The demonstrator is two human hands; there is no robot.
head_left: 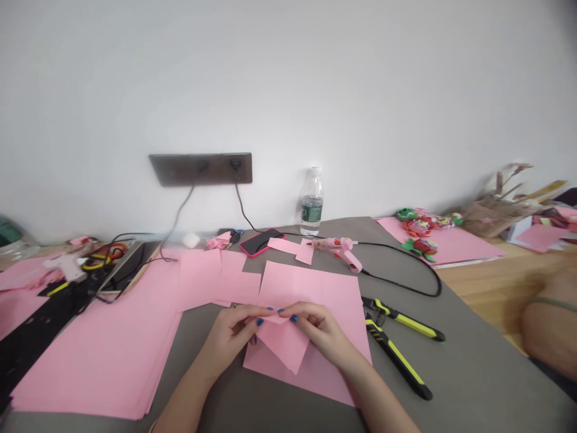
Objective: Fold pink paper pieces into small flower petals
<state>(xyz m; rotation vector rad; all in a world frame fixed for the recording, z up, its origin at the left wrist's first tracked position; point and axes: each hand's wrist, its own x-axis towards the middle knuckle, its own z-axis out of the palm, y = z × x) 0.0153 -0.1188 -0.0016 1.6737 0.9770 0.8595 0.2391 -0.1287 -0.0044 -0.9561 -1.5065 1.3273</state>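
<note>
A small piece of pink paper (288,350) hangs between my two hands, its lower corner pointing toward me. My left hand (238,331) pinches its upper edge between thumb and fingers. Close beside it, my right hand (318,328) pinches the same edge, which looks folded over there. Beneath both hands lies a larger pink sheet (333,294) on the grey mat. Yellow and black pliers (396,343) rest with handles spread, just right of that sheet. Behind the sheet sits a pink glue gun (340,248), its nozzle near small pink paper strips (305,251).
On the left lies a stack of large pink sheets (103,355), with smaller pink squares (201,278) behind. A phone (261,242) and a water bottle (312,204) stand toward the wall. Paper flowers (421,227) lie at the back right. Someone's arm (550,325) shows at the right edge.
</note>
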